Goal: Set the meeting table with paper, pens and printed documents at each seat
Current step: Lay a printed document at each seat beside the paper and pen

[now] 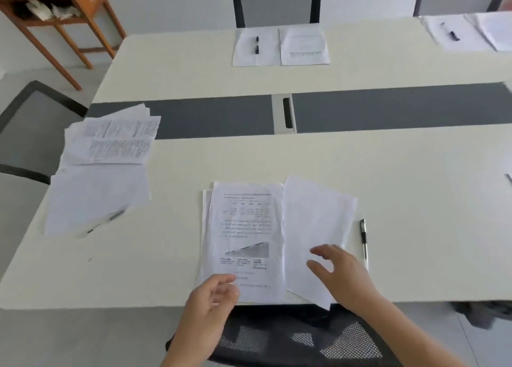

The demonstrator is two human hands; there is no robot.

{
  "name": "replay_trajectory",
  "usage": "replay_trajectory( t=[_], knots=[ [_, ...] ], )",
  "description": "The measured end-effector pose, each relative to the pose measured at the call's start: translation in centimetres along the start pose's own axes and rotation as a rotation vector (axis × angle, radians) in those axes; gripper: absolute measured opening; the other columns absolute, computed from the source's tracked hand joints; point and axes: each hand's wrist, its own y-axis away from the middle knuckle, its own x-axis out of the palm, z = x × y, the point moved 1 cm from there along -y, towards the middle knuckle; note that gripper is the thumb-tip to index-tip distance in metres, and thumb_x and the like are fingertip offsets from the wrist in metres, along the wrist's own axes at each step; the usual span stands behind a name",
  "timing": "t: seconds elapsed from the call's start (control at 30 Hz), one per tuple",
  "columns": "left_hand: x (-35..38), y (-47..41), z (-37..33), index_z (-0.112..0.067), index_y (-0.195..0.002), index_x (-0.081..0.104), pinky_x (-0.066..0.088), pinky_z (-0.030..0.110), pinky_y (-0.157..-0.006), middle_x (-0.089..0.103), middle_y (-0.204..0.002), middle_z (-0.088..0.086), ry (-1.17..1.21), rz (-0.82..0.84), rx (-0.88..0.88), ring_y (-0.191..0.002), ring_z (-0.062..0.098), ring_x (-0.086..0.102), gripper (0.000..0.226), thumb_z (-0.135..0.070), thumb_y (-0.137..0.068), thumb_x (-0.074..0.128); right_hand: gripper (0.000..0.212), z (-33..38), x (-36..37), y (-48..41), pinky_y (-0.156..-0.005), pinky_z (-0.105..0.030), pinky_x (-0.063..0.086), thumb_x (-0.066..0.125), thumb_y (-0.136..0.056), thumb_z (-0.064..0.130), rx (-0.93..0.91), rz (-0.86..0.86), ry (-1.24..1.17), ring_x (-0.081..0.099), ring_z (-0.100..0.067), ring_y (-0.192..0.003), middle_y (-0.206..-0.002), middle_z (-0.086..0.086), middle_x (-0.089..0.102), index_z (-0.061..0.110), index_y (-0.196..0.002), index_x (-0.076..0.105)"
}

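- Printout (245,239) is laid flat at the near edge of the table (360,158), text and a grey chart facing up, with another sheet peeking out under its left side.
- Blank sheet (315,222) is set just right of it, tilted, its lower corner sticking out past the table edge.
- Pen (364,242) is laid to the right of the blank sheet, close but not touching, pointing away from the seat.
- Left hand (207,303) is held at the printout's bottom edge, fingers loosely curled, nothing gripped.
- Right hand (343,275) is held over the blank sheet's lower part, fingers relaxed and a bit spread, nothing pinched. Can't be told if the paper is actually touched.
- Off to the left, a messy stack of printouts (110,139) is fanned out partly over the grey strip (388,106), with a pile of blank paper (94,197) in front of it and a second pen (106,219) on that pile.
- Across the table, the far seat is already set: a blank page with two pens (257,45) on it and a printed page (303,45) beside it, in front of a chair (275,2).
- More papers (454,34) are seen at the far right corner.
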Motion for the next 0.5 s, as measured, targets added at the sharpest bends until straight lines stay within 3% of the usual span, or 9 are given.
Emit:
replay_trajectory(
  t=[0.1, 0.2, 0.4, 0.5],
  knots=[
    [2.9, -3.5, -0.2, -0.03, -0.115, 0.06, 0.049, 0.022, -0.09, 0.061, -0.111, -0.016, -0.254, 0.032, 0.102, -0.101, -0.005, 0.058, 0.024, -0.029, -0.091, 0.059, 0.056, -0.8, 2.4, -3.5, -0.111, -0.035, 0.036, 0.048, -0.095, 0.049, -0.059, 0.101, 0.266, 0.019, -0.016, -0.148, -0.16, 0.006, 0.023, 0.035, -0.147, 0.031],
    [5.7, -7.2, 0.0, -0.025, -0.13, 0.051, 0.039, 0.022, -0.102, 0.045, -0.13, -0.015, -0.493, 0.093, 0.218, -0.121, 0.001, 0.043, 0.038, -0.031, -0.093, 0.053, 0.07, -2.4, 4.7, -5.8, -0.121, -0.041, 0.015, 0.053, -0.094, 0.045, -0.106, 0.255, 0.397, -0.008, -0.023, -0.152, -0.165, 0.0, -0.005, 0.035, -0.153, 0.016],
    [10.2, -12.0, -0.9, -0.021, -0.139, 0.043, 0.031, 0.03, -0.112, 0.03, -0.149, 0.001, -0.871, 0.24, 0.45, -0.138, 0.017, 0.027, 0.045, -0.029, -0.095, 0.045, 0.072, -6.6, 3.1, -6.6, -0.122, -0.04, 0.006, 0.061, -0.092, 0.034, -0.128, 0.255, 0.44, -0.012, -0.019, -0.151, -0.165, 0.004, -0.007, 0.037, -0.152, 0.022],
    [12.3, -13.1, -1.5, -0.02, -0.142, 0.037, 0.018, 0.036, -0.118, 0.015, -0.158, 0.009, -1.05, 0.336, 0.547, -0.146, 0.025, 0.012, 0.046, -0.026, -0.097, 0.041, 0.06, -8.2, 1.9, -5.8, -0.119, -0.042, 0.021, 0.063, -0.089, 0.035, -0.106, 0.118, 0.348, 0.01, -0.022, -0.152, -0.163, 0.003, 0.013, 0.033, -0.145, 0.04]
  ],
)
